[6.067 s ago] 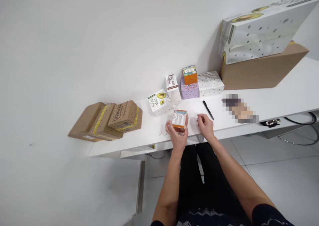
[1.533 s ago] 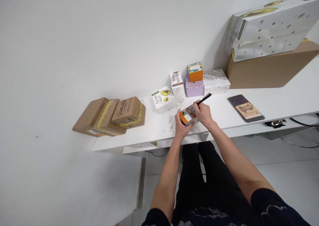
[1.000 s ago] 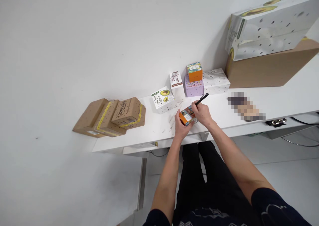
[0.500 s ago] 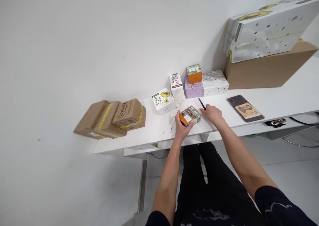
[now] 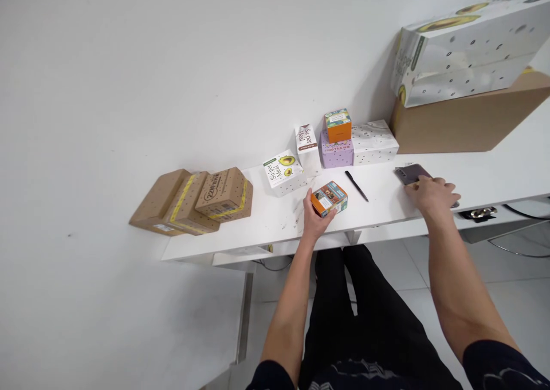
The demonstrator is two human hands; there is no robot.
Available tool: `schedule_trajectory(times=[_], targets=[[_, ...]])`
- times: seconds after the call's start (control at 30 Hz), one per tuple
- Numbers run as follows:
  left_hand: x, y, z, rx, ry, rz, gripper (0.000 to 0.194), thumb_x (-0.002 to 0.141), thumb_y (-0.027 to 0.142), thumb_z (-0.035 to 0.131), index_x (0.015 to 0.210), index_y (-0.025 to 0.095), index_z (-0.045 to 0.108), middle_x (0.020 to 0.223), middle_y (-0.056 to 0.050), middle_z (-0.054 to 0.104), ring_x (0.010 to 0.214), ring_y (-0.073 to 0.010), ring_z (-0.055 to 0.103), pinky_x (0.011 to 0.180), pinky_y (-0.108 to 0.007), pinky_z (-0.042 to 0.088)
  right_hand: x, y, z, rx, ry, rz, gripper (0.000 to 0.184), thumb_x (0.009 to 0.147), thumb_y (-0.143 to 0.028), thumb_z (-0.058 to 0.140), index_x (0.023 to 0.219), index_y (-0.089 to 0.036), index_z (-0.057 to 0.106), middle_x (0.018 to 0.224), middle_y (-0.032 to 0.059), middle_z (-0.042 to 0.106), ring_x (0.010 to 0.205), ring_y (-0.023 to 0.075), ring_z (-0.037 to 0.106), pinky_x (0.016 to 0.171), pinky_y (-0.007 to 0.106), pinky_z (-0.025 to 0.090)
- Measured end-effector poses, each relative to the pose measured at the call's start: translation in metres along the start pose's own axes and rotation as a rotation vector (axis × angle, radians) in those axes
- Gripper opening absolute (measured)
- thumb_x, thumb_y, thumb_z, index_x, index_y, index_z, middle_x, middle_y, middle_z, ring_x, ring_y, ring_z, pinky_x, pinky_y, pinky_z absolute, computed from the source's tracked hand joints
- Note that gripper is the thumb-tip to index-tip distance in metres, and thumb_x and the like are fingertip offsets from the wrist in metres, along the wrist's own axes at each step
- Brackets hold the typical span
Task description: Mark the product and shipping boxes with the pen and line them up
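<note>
My left hand [image 5: 317, 223] grips a small orange and blue printed box [image 5: 330, 198] from its left and near sides, at the front of the shelf. Over the dark phone [image 5: 410, 173] lies my right hand [image 5: 433, 195], its fingers somewhat apart and covering most of the phone. The picture panel on the phone is nearly all hidden beneath this hand. Between the two hands a black pen [image 5: 356, 185] lies loose on the white surface.
Along the wall stand white Super Meal boxes [image 5: 286, 173], a purple box [image 5: 337, 154] with an orange box [image 5: 338, 126] on top, and a white dotted box [image 5: 375, 144]. Brown cartons [image 5: 223, 198] sit left. A large avocado-print box [image 5: 468, 63] rests on a cardboard box [image 5: 455, 123] at right.
My right hand has let go of the pen, which now lies on the surface, and has moved right onto the phone. My left hand keeps hold of the small box.
</note>
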State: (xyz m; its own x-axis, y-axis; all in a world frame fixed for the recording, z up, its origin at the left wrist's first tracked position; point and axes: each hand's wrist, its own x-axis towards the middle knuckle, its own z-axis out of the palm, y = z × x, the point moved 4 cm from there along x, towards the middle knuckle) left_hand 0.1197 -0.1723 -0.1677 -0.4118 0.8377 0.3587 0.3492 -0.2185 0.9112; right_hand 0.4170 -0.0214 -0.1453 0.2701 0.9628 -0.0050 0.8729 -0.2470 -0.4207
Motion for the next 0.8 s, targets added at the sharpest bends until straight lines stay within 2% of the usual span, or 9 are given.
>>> schedule_trajectory(times=[0.23,0.33,0.4,0.47,0.53,0.57,0.63,0.7,0.8], targets=[[0.0,-0.001,0.0,-0.025,-0.017,-0.01,0.101,0.062,0.043,0.081,0.144,0.026,0.023,0.138,-0.014,0.039,0.127,-0.028,0.046,0.105,-0.044,0.042,-0.008,-0.002,-0.013,-0.079,-0.014,-0.016,0.051,0.074,-0.035,0.058,0.119,-0.012,0.061,0.115,0.0324,0.054,0.113,0.0446,0.043,0.081,0.055,0.031],[0.0,0.0,0.0,-0.026,-0.016,-0.01,0.101,0.062,0.042,0.081,0.144,0.026,0.023,0.138,-0.014,0.04,0.126,-0.0277,0.046,0.104,-0.044,0.043,-0.019,0.0,-0.024,-0.043,-0.012,-0.008,0.054,0.071,-0.036,0.061,0.121,-0.014,0.061,0.114,0.0311,0.056,0.114,0.0455,0.044,0.083,0.057,0.033],[0.0,0.001,0.0,-0.022,-0.019,-0.012,0.101,0.063,0.042,0.081,0.144,0.026,0.022,0.138,-0.014,0.04,0.126,-0.0277,0.046,0.104,-0.045,0.043,-0.033,0.004,-0.029,0.141,-0.041,-0.002,0.06,0.069,-0.04,0.065,0.124,-0.018,0.059,0.114,0.0273,0.059,0.108,0.0431,0.05,0.08,0.055,0.038],[-0.001,0.001,0.0,-0.011,-0.016,-0.029,0.102,0.063,0.044,0.08,0.144,0.026,0.022,0.139,-0.014,0.039,0.127,-0.0277,0.045,0.104,-0.044,0.042,-0.054,0.005,-0.03,0.49,-0.115,-0.004,0.064,0.067,-0.046,0.066,0.127,-0.025,0.056,0.112,0.0193,0.063,0.096,0.0363,0.059,0.072,0.05,0.046],[-0.001,0.002,-0.001,-0.003,-0.012,-0.046,0.102,0.062,0.046,0.08,0.144,0.026,0.022,0.14,-0.014,0.038,0.128,-0.0277,0.044,0.105,-0.043,0.041,-0.08,-0.004,-0.028,0.895,-0.233,-0.015,0.057,0.071,-0.053,0.059,0.122,-0.029,0.058,0.105,0.0119,0.067,0.083,0.0296,0.063,0.065,0.044,0.051],[-0.001,0.003,-0.001,-0.001,-0.012,-0.049,0.103,0.062,0.046,0.08,0.144,0.026,0.021,0.14,-0.014,0.037,0.129,-0.0277,0.043,0.105,-0.043,0.041,-0.095,-0.011,-0.026,1.076,-0.302,-0.014,0.052,0.073,-0.054,0.053,0.117,-0.027,0.061,0.1,0.0107,0.068,0.079,0.0278,0.064,0.063,0.043,0.052],[-0.001,0.005,-0.001,0.011,-0.013,-0.043,0.103,0.062,0.048,0.08,0.144,0.026,0.021,0.141,-0.014,0.036,0.13,-0.0281,0.042,0.106,-0.043,0.04,-0.129,-0.033,-0.019,1.354,-0.547,-0.015,0.055,0.079,-0.059,0.036,0.109,-0.021,0.062,0.098,0.0122,0.069,0.077,0.0275,0.066,0.063,0.043,0.054],[-0.001,0.005,-0.001,0.028,-0.012,-0.028,0.103,0.062,0.048,0.08,0.144,0.026,0.021,0.141,-0.014,0.037,0.131,-0.0286,0.041,0.106,-0.043,0.04,-0.165,-0.058,-0.013,1.524,-0.804,0.019,0.059,0.082,-0.061,0.03,0.111,-0.019,0.061,0.101,0.0134,0.07,0.083,0.0294,0.067,0.065,0.046,0.055],[0.0,-0.002,-0.003,0.05,0.025,-0.028,0.096,0.066,0.048,0.077,0.143,0.024,0.025,0.137,-0.014,0.042,0.127,-0.0279,0.046,0.105,-0.043,0.041,-0.209,-0.089,-0.006,1.651,-1.174,0.128,0.058,0.083,-0.059,0.031,0.111,-0.017,0.061,0.098,0.0152,0.071,0.086,0.0302,0.068,0.068,0.047,0.056]])
